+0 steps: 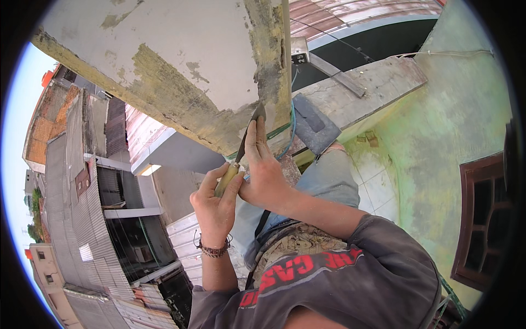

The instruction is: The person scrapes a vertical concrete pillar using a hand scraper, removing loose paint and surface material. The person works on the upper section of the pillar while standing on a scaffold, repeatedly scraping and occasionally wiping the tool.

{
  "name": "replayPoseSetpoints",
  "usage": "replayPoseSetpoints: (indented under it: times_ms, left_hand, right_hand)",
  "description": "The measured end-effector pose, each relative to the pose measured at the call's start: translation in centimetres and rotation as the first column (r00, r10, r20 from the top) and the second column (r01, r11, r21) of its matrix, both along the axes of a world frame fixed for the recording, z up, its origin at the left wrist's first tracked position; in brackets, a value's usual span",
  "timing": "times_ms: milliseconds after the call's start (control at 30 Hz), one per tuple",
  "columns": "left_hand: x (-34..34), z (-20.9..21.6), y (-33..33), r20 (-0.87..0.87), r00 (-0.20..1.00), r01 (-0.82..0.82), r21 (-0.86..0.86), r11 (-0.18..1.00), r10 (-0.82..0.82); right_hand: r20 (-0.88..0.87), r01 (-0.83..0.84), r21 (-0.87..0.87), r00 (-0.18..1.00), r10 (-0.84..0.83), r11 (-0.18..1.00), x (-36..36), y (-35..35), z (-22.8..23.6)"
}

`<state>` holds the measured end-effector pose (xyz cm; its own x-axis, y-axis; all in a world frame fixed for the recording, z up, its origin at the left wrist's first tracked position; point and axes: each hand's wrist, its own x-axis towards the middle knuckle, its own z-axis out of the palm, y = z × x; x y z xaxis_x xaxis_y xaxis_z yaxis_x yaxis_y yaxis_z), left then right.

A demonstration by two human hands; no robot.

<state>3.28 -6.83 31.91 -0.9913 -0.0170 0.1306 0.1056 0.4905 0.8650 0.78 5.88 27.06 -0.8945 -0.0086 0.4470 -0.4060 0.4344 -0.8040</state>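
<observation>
My left hand (215, 205) is closed around the yellowish handle of a scraper (241, 147) with a dark metal blade. Extended fingers of my right hand (267, 172) press together on the blade, close to its tip. That tip touches the pale wall panel (203, 49) near its lower right corner. Flaking, yellowish and dark patches run along the panel's edges, and its middle is smoother and whitish. Both hands are close together just below the panel.
A grey flat block (316, 123) is beside a concrete ledge (378, 82), right of the panel. Thin blue-green cord (293, 129) hangs by the panel's edge. On the right are a greenish wall (438, 137) and a brown-framed window (482, 219). Corrugated roofs (71, 192) lie far below left.
</observation>
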Motion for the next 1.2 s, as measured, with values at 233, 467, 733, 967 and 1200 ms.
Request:
replayPoseSetpoints:
  times_ms: [233, 467, 733, 967, 1200]
  left_hand:
    - [-1.3, 0.7, 1.4, 0.074, 0.997, 0.026, 0.031, 0.999, -0.028]
    - [0.1, 1.1, -1.2, 0.041, 0.998, -0.054, 0.043, 0.998, 0.052]
    - [0.2, 1.9, -1.7, 0.115, 0.991, -0.069, 0.026, 0.997, 0.066]
    - [1.2, 2.6, 0.1, -0.034, 0.999, -0.033, -0.109, 0.994, 0.029]
    - [-0.7, 1.7, 1.3, -0.042, 0.998, 0.031, -0.183, 0.983, -0.039]
  right_hand:
    - [-0.010, 0.017, -0.037, 1.000, -0.018, 0.999, -0.3, 0.6, 0.4]
    - [-0.049, -0.026, 0.010, 0.998, 0.027, 1.000, 0.4, -1.5, 0.2]
    - [-0.042, -0.008, 0.012, 0.999, 0.009, 1.000, 0.3, -1.2, 0.3]
    - [-0.053, 0.002, -0.062, 0.999, -0.006, 0.998, 0.6, -1.4, 0.7]
    - [0.035, 0.019, -0.094, 0.999, -0.015, 0.995, 0.0, -0.2, -0.2]
